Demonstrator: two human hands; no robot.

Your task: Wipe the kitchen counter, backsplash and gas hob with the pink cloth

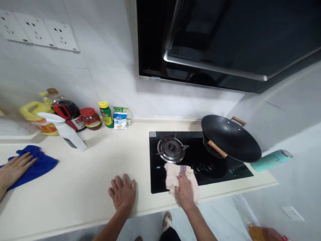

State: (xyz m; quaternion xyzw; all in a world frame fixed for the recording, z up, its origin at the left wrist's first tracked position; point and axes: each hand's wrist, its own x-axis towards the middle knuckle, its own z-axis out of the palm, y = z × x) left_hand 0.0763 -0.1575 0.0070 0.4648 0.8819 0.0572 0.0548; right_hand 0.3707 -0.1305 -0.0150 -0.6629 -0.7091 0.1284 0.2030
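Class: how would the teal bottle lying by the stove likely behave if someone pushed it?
The teal bottle lies on its side near the counter edge, so it would probably roll. Its smooth round body looks slippery. It seems rigid, likely keeping its shape when gripped.

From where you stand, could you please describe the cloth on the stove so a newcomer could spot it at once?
Start at the black glass gas stove set into the cream countertop. At its front edge, below the left burner, lies a crumpled pale pink cloth under the right hand. It is pink, whereas the other cloth, far left, is blue.
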